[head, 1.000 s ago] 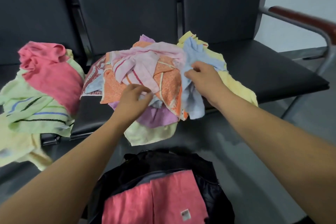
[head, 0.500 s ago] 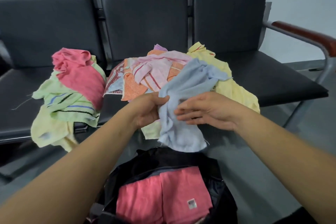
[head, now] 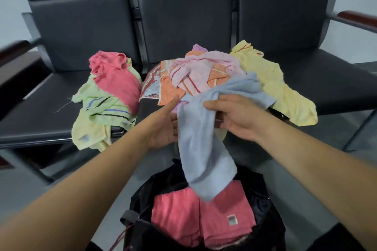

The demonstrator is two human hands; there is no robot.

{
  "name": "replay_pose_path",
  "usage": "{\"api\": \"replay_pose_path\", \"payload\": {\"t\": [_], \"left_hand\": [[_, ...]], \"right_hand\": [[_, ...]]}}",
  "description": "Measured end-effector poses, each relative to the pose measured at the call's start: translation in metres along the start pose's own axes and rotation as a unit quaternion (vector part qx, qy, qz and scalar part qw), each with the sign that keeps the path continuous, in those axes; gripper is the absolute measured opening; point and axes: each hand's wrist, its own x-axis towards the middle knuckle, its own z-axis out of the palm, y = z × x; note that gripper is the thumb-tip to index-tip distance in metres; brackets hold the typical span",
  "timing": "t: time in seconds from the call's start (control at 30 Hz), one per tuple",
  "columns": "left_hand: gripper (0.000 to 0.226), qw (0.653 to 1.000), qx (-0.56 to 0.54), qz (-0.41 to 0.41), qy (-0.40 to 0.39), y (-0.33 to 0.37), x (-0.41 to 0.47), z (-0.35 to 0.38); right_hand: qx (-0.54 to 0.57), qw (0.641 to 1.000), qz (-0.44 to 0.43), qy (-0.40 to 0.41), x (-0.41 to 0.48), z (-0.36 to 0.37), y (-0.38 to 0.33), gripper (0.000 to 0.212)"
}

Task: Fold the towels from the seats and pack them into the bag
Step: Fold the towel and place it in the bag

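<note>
Black padded seats (head: 183, 22) stand behind the open dark bag (head: 271, 220), with loose towels (head: 204, 75) heaped on them. Above the bag hangs a light blue towel (head: 200, 149), its lower end dangling just over the folded pink towels (head: 183, 216) inside the bag. The right hand (head: 238, 116) grips its bunched top with curled fingers. The left hand (head: 161, 126) touches the cloth, thumb straight out and fingers hidden, so its hold cannot be told.
</note>
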Motion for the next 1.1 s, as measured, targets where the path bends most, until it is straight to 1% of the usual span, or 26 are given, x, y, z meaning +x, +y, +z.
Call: {"api": "replay_pose_path", "payload": {"t": [0.07, 0.1, 0.13, 0.17, 0.2, 0.23, 0.27, 0.3, 0.33, 0.37, 0.4, 0.43, 0.47, 0.5, 0.53, 0.57, 0.6, 0.67, 0.7, 0.73, 0.77, 0.8, 0.87, 0.93, 1.0, 1.1], "left_hand": [[0.077, 1.000, -0.018, -0.015, -0.011, 0.000, -0.001, 0.003], [0.073, 0.999, -0.017, -0.025, -0.012, -0.001, -0.001, 0.006], [0.063, 0.999, -0.009, -0.031, -0.015, -0.001, -0.002, 0.012], [0.048, 0.999, 0.005, -0.029, -0.019, 0.000, -0.001, 0.017], [0.036, 1.000, 0.013, -0.024, -0.014, 0.003, 0.000, 0.021], [0.030, 1.000, 0.014, -0.016, 0.000, 0.006, 0.001, 0.024], [0.032, 1.000, 0.005, -0.007, 0.015, 0.009, 0.001, 0.026], [0.041, 1.000, -0.013, 0.002, 0.017, 0.011, 0.003, 0.024], [0.049, 1.000, -0.027, 0.010, 0.008, 0.012, 0.003, 0.025], [0.053, 0.999, -0.033, 0.017, -0.005, 0.012, 0.002, 0.025], [0.050, 0.999, -0.034, 0.026, -0.025, 0.011, 0.001, 0.024], [0.041, 0.998, -0.030, 0.035, -0.051, 0.009, 0.001, 0.023], [0.030, 0.996, -0.020, 0.041, -0.073, 0.009, -0.001, 0.022], [0.021, 0.994, -0.009, 0.047, -0.096, 0.009, -0.004, 0.021], [0.019, 0.991, -0.001, 0.054, -0.123, 0.010, -0.007, 0.021], [0.022, 0.987, 0.006, 0.059, -0.149, 0.010, -0.010, 0.020], [0.026, 0.984, 0.011, 0.058, -0.168, 0.011, -0.013, 0.020], [0.030, 0.984, 0.009, 0.043, -0.170, 0.013, -0.017, 0.018], [0.035, 0.987, 0.009, 0.036, -0.156, 0.014, -0.018, 0.016], [0.039, 0.989, 0.022, 0.037, -0.138, 0.014, -0.018, 0.012], [0.041, 0.991, 0.043, 0.044, -0.118, 0.014, -0.018, 0.009], [0.040, 0.991, 0.069, 0.056, -0.100, 0.014, -0.017, 0.006], [0.030, 0.986, 0.125, 0.075, -0.081, 0.014, -0.018, 0.001], [0.020, 0.977, 0.176, 0.090, -0.080, 0.015, -0.020, -0.004], [0.017, 0.967, 0.220, 0.097, -0.085, 0.018, -0.022, -0.009], [0.021, 0.957, 0.262, 0.104, -0.069, 0.019, -0.022, -0.016]], "right_hand": [[-0.082, 0.989, 0.032, -0.121, -0.014, 0.010, 0.002, 0.011], [-0.099, 0.981, 0.058, -0.155, -0.018, 0.014, 0.004, 0.009], [-0.097, 0.978, 0.082, -0.164, -0.018, 0.016, 0.006, 0.009], [-0.077, 0.979, 0.106, -0.157, -0.016, 0.017, 0.008, 0.011], [-0.051, 0.979, 0.130, -0.147, -0.014, 0.016, 0.009, 0.019], [-0.031, 0.979, 0.149, -0.133, -0.011, 0.013, 0.010, 0.028], [-0.021, 0.979, 0.165, -0.113, -0.009, 0.009, 0.011, 0.036], [-0.014, 0.979, 0.182, -0.093, -0.007, 0.004, 0.012, 0.042], [-0.007, 0.978, 0.199, -0.066, -0.005, -0.001, 0.013, 0.044], [0.002, 0.976, 0.216, -0.031, -0.002, -0.007, 0.015, 0.044], [0.018, 0.974, 0.227, 0.008, 0.000, -0.013, 0.016, 0.043], [0.034, 0.971, 0.232, 0.047, 0.004, -0.020, 0.018, 0.043], [0.045, 0.970, 0.225, 0.077, 0.007, -0.026, 0.018, 0.042], [0.040, 0.975, 0.200, 0.091, 0.010, -0.031, 0.019, 0.039], [0.012, 0.982, 0.162, 0.092, 0.014, -0.037, 0.021, 0.035], [-0.025, 0.989, 0.123, 0.080, 0.017, -0.042, 0.021, 0.038], [-0.055, 0.993, 0.089, 0.050, 0.018, -0.043, 0.021, 0.050], [-0.063, 0.995, 0.055, -0.050, 0.019, -0.042, 0.021, 0.074], [-0.077, 0.991, 0.034, -0.103, 0.019, -0.038, 0.021, 0.080], [-0.110, 0.983, 0.009, -0.143, 0.020, -0.033, 0.020, 0.081], [-0.158, 0.974, -0.017, -0.162, 0.020, -0.026, 0.020, 0.078], [-0.206, 0.964, -0.039, -0.161, 0.020, -0.019, 0.019, 0.072], [-0.294, 0.942, -0.065, -0.145, 0.020, -0.010, 0.017, 0.051], [-0.346, 0.925, -0.066, -0.141, 0.020, -0.011, 0.015, 0.029], [-0.367, 0.918, -0.065, -0.138, 0.018, -0.015, 0.014, 0.021], [-0.340, 0.927, -0.055, -0.148, 0.014, -0.020, 0.014, 0.022]]}}
